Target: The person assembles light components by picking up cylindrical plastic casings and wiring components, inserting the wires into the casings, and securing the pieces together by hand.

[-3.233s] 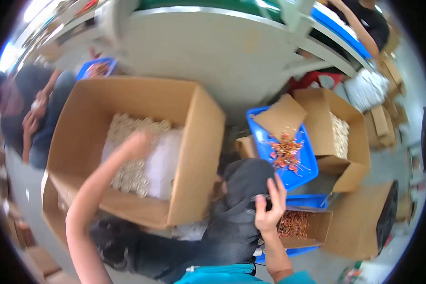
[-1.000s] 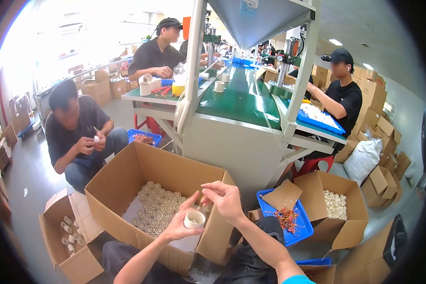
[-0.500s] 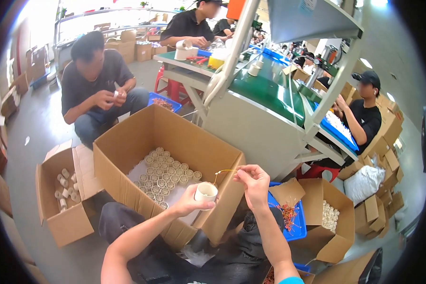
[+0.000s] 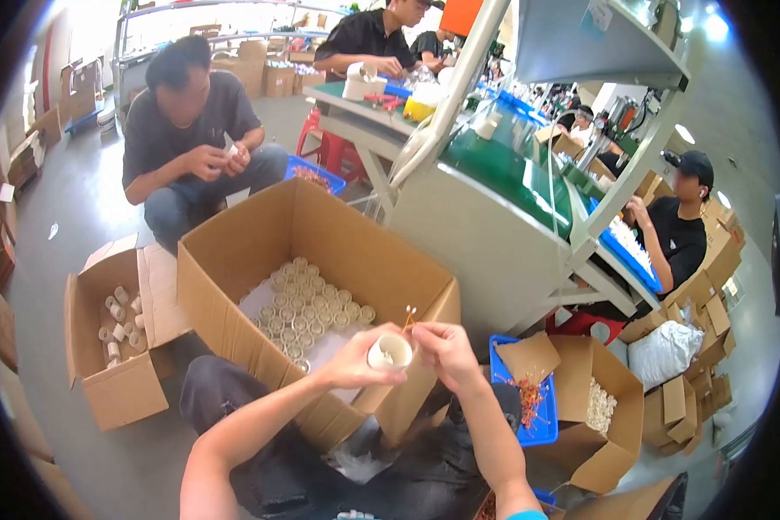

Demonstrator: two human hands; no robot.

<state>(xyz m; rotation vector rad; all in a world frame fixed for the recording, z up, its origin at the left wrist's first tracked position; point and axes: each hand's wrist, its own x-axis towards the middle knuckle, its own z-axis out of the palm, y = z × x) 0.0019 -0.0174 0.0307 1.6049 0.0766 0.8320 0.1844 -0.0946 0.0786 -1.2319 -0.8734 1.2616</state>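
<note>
My left hand [image 4: 350, 360] is wrapped round a white hollow cylindrical part [image 4: 390, 352], its open end facing up. Something small and pale shows inside it. Close beside it, my right hand [image 4: 445, 354] pinches a thin orange-yellow wire [image 4: 409, 321], whose pale tips stand up above the fingers. Whether the wire touches the cylinder cannot be made out. Both hands are over the near right edge of a large open carton [image 4: 347, 227]. Inside that carton, several round white parts [image 4: 308, 305] stand close together in rows on a pale sheet.
At left, a smaller carton [image 4: 117, 403] holds loose white cylinders. On the right are a blue tray [image 4: 542, 433] of red-orange wires and a carton [image 4: 615, 446] of small white pieces. A green conveyor [image 4: 503, 178] stands ahead. A co-worker [image 4: 195, 126] squats at far left; others sit by the line.
My right hand has come down and in toward the cylinder, and the wire's pale tips now point up. The cylinder has shifted slightly right. The whole view has also shifted slightly.
</note>
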